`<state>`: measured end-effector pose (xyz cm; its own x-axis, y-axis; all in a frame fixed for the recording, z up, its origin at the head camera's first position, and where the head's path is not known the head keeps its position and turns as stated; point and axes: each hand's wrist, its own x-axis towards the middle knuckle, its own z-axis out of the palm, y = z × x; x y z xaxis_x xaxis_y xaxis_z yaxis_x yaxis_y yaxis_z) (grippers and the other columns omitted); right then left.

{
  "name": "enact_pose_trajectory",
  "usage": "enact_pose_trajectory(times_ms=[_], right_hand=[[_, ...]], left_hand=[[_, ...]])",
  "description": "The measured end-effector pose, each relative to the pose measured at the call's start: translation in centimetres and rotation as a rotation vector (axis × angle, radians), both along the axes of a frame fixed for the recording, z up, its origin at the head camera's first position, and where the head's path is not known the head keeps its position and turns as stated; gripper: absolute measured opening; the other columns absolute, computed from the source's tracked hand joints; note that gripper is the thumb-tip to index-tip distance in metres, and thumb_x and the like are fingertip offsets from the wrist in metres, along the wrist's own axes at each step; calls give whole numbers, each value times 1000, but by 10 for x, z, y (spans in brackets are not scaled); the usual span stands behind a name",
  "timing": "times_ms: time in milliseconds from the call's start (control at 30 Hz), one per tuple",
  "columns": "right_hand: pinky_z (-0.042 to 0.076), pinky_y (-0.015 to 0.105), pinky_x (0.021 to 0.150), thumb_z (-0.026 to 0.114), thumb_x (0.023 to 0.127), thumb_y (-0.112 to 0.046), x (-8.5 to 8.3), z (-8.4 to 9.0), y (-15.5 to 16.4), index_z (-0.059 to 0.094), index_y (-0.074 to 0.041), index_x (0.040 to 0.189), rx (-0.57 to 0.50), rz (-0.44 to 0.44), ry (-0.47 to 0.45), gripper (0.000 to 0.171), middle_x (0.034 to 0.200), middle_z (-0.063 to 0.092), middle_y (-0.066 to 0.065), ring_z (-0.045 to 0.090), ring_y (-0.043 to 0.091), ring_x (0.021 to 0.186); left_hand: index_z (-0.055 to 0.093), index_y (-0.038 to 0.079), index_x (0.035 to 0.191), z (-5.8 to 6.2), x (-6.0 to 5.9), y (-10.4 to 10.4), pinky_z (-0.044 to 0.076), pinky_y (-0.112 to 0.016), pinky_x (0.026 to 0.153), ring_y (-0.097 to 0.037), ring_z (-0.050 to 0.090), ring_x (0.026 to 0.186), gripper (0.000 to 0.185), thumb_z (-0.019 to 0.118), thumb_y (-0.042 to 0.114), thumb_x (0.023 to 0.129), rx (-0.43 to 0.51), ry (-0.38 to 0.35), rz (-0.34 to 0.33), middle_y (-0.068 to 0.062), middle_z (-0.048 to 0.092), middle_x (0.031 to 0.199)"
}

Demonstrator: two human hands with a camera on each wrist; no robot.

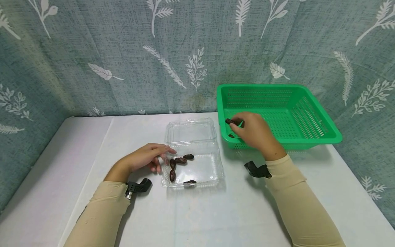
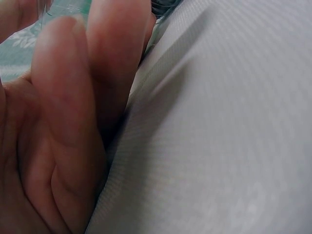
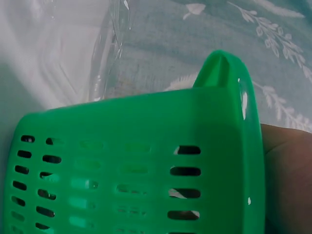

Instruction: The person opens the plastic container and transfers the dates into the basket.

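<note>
R hand (image 1: 254,132) reaches over the near-left corner of the green basket (image 1: 308,137), fingers pinching a dark date (image 1: 229,121) just inside the rim. L hand (image 1: 145,157) rests on the counter (image 1: 77,164), fingers relaxed, tips touching the clear box (image 1: 210,169), w/ five dates (image 1: 180,160) inside.

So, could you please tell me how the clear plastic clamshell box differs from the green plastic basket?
The clear plastic clamshell box is transparent, shallow and smooth-walled, with a hinged lid open behind it; the green plastic basket is opaque, deeper, bigger, lidless and perforated with slots. The box holds several dark dates and the left hand touches its edge; the right hand pinches one date at the basket's near corner. Both are rectangular and sit on the white table.
</note>
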<state>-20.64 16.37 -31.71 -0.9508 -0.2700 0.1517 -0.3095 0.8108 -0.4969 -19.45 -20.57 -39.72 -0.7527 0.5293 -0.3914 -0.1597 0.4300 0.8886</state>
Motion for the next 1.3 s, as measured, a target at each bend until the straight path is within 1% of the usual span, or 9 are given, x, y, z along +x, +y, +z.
enact_pose_trajectory(times_ms=[133,333,433,567,633,800,1133,1200,1300], right_hand=[[46,34,65,65,97,-21,-2,0,4,76,-7,103,35,13,-54,19,98,75,8,64,22,78],[52,42,80,61,98,-21,-4,0,9,77,-7,102,30,70,-199,22,105,75,9,67,24,95],[52,42,82,58,96,-21,-5,-1,10,77,-8,100,39,82,-239,23,104,75,9,65,24,96],[51,38,77,57,95,-24,-6,-1,10,77,-10,96,69,94,-270,25,100,74,7,62,21,88],[48,35,72,56,96,-25,-7,-2,10,75,-10,90,79,104,-289,25,92,71,5,58,19,81],[36,31,61,54,98,-26,-7,0,10,58,-14,68,83,131,-339,32,66,47,-1,41,15,64],[30,29,56,54,99,-33,-8,0,10,37,-19,58,63,125,-366,47,56,29,-6,27,12,56],[30,29,57,52,100,-32,-8,0,9,41,-19,57,64,124,-365,46,56,34,-6,27,12,56],[34,30,58,51,101,-30,-9,0,10,65,-16,68,68,121,-350,39,70,63,-2,35,13,59]], left_hand=[[58,6,137,0,1,0,51,-24,52,-11,64,57,50,41,42,107,7,-2,-1,-4,68,92],[59,6,138,1,2,0,51,-25,52,-11,64,56,49,41,41,108,12,-5,-2,-3,68,91],[59,7,137,1,2,0,51,-26,52,-12,65,56,49,41,41,108,6,-5,2,-3,68,92],[59,6,137,1,2,0,51,-25,52,-12,65,57,49,41,41,108,8,-7,2,-3,68,93],[59,6,137,2,2,0,51,-25,52,-12,65,57,49,41,41,108,11,-6,0,-4,68,93],[59,6,137,2,2,0,51,-25,52,-12,65,57,50,41,41,108,10,-4,-1,-4,68,93],[59,6,137,2,1,-1,51,-25,52,-13,65,57,49,41,41,108,6,-4,0,-5,67,92],[59,6,137,2,1,-1,51,-25,52,-13,65,57,49,41,41,107,6,-7,2,-5,67,92],[59,7,137,2,1,0,51,-25,53,-13,65,58,50,41,42,107,4,-12,4,-4,67,93]])
